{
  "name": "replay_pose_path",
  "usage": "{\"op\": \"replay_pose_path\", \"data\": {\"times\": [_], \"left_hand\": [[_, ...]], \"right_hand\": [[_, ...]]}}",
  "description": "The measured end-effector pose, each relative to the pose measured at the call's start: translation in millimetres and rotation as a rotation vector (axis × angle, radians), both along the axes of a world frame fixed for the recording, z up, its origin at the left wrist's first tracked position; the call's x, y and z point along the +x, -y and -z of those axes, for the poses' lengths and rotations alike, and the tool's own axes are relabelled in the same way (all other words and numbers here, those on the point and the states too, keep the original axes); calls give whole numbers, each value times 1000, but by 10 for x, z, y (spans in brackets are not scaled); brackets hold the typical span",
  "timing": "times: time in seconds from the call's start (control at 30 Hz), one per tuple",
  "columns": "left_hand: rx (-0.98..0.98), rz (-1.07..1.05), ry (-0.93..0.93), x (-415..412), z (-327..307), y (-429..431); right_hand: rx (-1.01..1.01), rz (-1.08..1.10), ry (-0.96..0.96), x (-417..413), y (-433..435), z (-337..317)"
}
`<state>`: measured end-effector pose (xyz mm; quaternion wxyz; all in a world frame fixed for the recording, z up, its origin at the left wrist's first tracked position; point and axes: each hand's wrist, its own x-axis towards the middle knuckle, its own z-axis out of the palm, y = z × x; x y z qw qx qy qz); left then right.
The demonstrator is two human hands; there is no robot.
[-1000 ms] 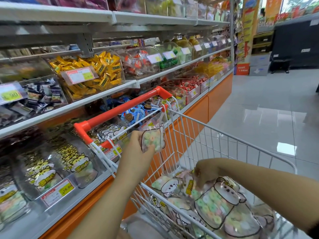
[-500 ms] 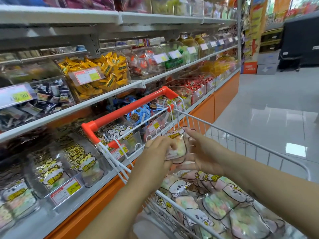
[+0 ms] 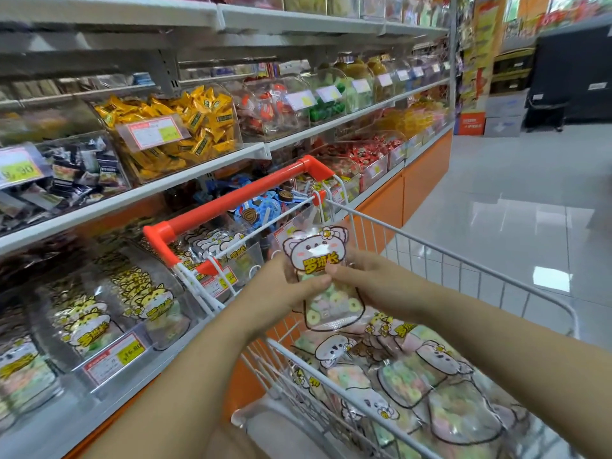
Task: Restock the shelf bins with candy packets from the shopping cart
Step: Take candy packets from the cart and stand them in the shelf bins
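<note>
Holding one packet over the cart, the left hand and right hand are both pinching it. Next it is probably going left into the near bin.

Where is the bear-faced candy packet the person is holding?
Head view, near centre: the bear-faced packet is held upright between the left hand and right hand, above the packets piled in the cart, just right of the orange handle.

Shopping cart partly beyond the bottom edge; far shelf bins blurred, their labels illegible.
</note>
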<state>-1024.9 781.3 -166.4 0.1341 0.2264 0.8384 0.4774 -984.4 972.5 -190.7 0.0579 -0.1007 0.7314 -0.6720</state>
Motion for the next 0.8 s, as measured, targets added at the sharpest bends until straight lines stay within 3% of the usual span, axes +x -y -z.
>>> {"op": "replay_pose_path", "data": {"times": [0.07, 0.13, 0.2, 0.27, 0.5, 0.8], "left_hand": [[66, -45, 8, -13, 6, 8], [112, -135, 24, -33, 8, 30], [127, -189, 45, -30, -11, 37], [84, -207, 36, -29, -16, 39], [-158, -216, -136, 84, -31, -16], [-147, -243, -168, 70, -20, -10]], "right_hand": [[299, -26, 15, -3, -219, -61], [728, -118, 77, -7, -437, -39], [1231, -292, 321, 4, -536, 28], [1517, -465, 501, 25, -521, 121], [1732, -587, 460, -26, -339, 474], [1478, -405, 319, -94, -459, 431]]}}
